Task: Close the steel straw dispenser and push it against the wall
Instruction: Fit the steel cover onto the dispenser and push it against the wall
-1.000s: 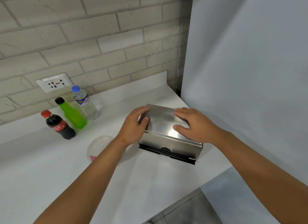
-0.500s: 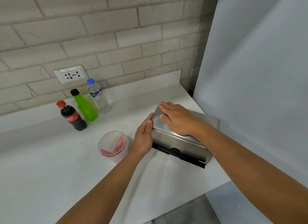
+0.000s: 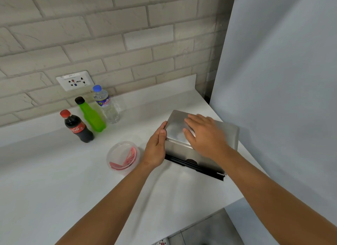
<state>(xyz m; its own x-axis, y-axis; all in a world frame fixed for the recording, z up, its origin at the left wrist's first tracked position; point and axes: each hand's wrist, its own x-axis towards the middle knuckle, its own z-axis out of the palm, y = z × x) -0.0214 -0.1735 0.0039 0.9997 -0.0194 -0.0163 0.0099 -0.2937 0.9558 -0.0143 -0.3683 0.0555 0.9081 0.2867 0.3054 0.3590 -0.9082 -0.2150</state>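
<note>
The steel straw dispenser is a shiny box with its lid down, standing on the white counter with its right end near the grey side wall. A black slot runs along the bottom of its front. My left hand lies flat against its left end, fingers together. My right hand rests palm-down on the lid with its fingers spread. Neither hand grips the box.
A clear round tub with red strips inside sits just left of my left hand. A cola bottle, a green bottle and a water bottle stand by the brick wall below a socket. The counter's edge drops off at the front right.
My left hand has shifted from the lid's top corner to the left end of the dispenser. My right hand slid leftward across the lid. The box looks closer to the grey wall.
</note>
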